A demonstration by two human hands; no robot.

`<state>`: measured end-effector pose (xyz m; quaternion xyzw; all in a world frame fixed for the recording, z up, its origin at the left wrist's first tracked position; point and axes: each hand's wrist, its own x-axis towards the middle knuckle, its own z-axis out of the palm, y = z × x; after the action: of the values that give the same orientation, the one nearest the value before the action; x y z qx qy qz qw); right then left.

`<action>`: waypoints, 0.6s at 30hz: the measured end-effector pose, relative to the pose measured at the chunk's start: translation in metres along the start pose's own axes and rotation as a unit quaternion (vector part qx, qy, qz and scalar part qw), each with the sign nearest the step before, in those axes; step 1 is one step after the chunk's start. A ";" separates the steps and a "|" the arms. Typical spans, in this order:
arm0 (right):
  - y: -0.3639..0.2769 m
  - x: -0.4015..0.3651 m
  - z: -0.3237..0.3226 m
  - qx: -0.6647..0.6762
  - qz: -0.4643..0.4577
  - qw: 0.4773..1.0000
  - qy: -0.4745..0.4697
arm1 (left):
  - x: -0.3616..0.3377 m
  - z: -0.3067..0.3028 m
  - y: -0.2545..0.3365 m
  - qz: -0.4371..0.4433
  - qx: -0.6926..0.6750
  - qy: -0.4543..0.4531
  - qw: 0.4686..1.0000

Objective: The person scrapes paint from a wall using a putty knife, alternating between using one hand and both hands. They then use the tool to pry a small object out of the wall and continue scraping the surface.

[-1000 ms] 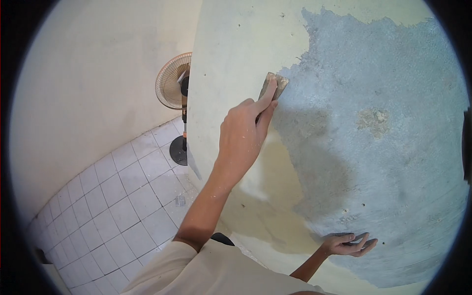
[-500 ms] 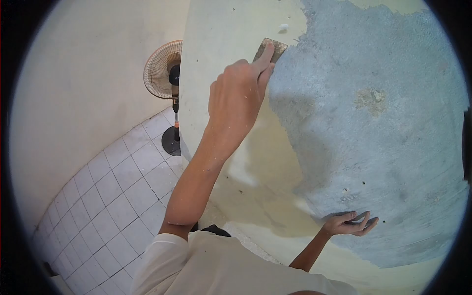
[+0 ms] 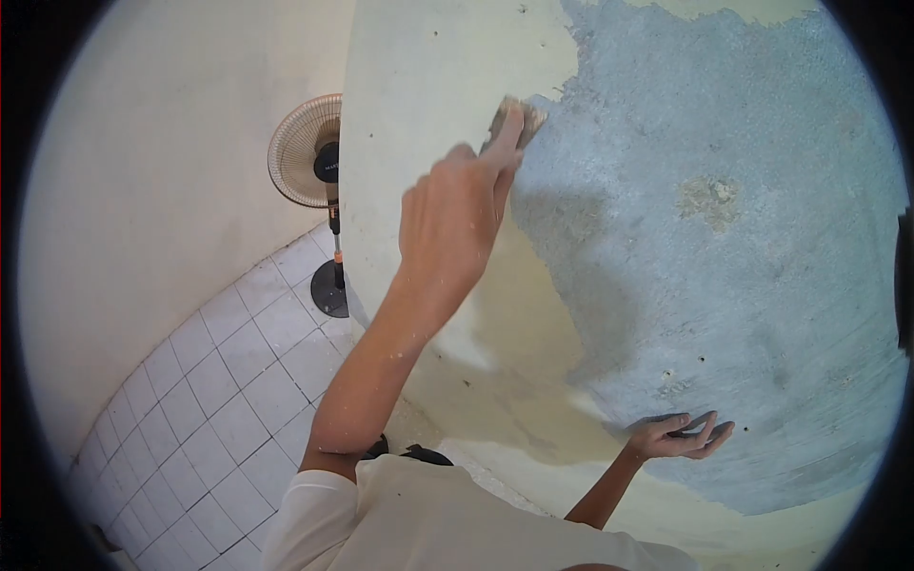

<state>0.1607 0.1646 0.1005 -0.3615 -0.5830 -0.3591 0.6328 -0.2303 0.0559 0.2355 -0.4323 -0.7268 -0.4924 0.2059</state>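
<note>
While the scraper (image 3: 536, 120) lies at the border between the pale paint (image 3: 428, 90) and the grey patch (image 3: 657, 257), steady, low-angled strokes with even pressure should serve best. The left hand (image 3: 453, 211) is closed around the scraper, index finger (image 3: 512, 122) extended along its face. The right hand (image 3: 678, 439) is partly open, loosely curled, holding nothing; whether it touches the grey patch cannot be told.
</note>
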 end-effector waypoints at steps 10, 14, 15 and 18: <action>-0.004 0.003 0.004 -0.008 0.007 1.000 0.005 | 0.004 -0.004 -0.001 0.003 -0.006 -0.040 0.999; 0.003 0.002 0.003 0.003 -0.009 1.000 0.004 | 0.013 -0.008 0.000 0.008 0.000 -0.017 1.000; 0.003 0.001 0.004 0.005 -0.005 1.000 0.005 | 0.013 -0.008 -0.001 0.009 0.003 -0.017 1.000; -0.004 0.003 0.008 0.007 0.014 1.000 0.014 | 0.000 -0.004 -0.002 0.018 -0.009 -0.022 1.000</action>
<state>0.1537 0.1700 0.1046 -0.3598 -0.5716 -0.3509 0.6486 -0.2322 0.0524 0.2360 -0.4579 -0.7184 -0.4860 0.1951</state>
